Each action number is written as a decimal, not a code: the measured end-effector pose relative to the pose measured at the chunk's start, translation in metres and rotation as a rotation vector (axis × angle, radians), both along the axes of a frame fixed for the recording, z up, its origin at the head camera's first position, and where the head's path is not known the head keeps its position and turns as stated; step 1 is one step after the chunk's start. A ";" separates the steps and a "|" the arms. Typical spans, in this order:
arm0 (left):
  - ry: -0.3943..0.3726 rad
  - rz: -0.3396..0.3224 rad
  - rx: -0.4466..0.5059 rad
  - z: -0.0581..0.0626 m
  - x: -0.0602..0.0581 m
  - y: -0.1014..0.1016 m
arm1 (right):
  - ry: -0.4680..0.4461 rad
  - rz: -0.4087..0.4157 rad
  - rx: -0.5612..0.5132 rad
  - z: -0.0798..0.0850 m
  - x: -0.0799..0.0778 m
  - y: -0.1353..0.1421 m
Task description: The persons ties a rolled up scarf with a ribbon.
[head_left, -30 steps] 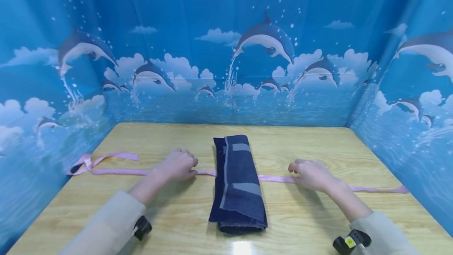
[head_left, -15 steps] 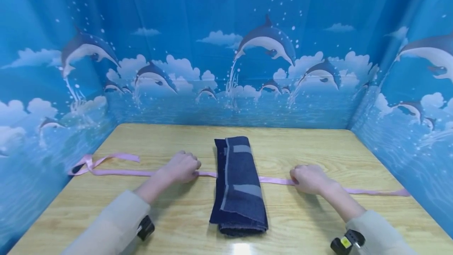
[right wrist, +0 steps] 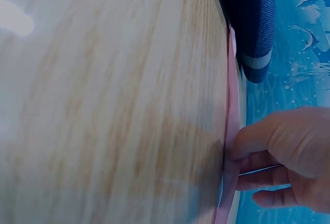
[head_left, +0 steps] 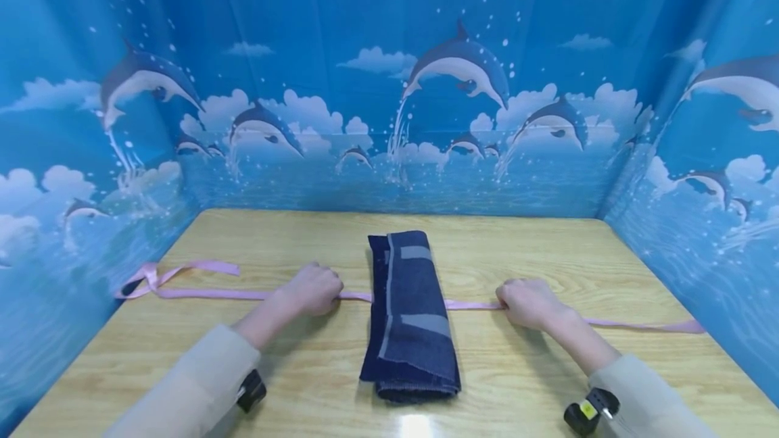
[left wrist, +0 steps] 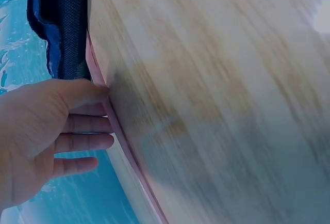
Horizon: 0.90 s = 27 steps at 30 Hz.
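Observation:
A folded piece of dark blue denim cloth (head_left: 416, 316) with grey patches lies upright in the middle of the table. Beneath it a pink ribbon (head_left: 471, 305) runs across from left to right. To the left of the cloth, my left hand (head_left: 310, 290) pinches the ribbon between thumb and index finger; the left wrist view shows the other fingers (left wrist: 85, 141) extended. On the other side my right hand (head_left: 528, 303) pinches the ribbon too, with its thumb and index finger meeting on it in the right wrist view.
The ribbon's left end forms a loop (head_left: 143, 281) at the table's left edge. Its right end (head_left: 684, 326) reaches the right edge. Blue curtains (head_left: 389, 174) printed with dolphins stand behind and beside the wooden table (head_left: 292, 370).
My right hand has come down onto the ribbon and its fingers have closed on it. My left hand has shifted slightly right. The cloth has stayed in place.

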<state>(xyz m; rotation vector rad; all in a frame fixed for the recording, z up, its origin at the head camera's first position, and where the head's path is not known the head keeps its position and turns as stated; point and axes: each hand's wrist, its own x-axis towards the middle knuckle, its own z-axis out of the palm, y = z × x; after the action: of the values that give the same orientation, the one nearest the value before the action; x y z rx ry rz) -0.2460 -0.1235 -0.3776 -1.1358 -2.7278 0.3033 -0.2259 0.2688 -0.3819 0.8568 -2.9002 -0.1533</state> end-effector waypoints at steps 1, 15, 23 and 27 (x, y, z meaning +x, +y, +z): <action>0.006 -0.007 0.005 0.000 0.000 0.000 | 0.010 -0.004 -0.002 0.000 0.000 0.000; 0.124 -0.048 -0.025 -0.006 0.000 0.000 | 0.101 -0.072 -0.030 0.001 -0.002 0.001; 0.122 0.042 0.030 -0.009 -0.001 -0.002 | 0.110 -0.110 -0.038 0.003 -0.004 0.002; 0.136 0.101 0.051 -0.005 -0.001 -0.004 | 0.135 -0.137 -0.046 0.003 -0.004 0.003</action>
<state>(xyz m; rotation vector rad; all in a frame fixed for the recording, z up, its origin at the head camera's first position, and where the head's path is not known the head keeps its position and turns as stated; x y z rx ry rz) -0.2465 -0.1273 -0.3822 -0.9302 -2.6618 0.3109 -0.2297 0.2719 -0.3784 0.6153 -2.8229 -0.1489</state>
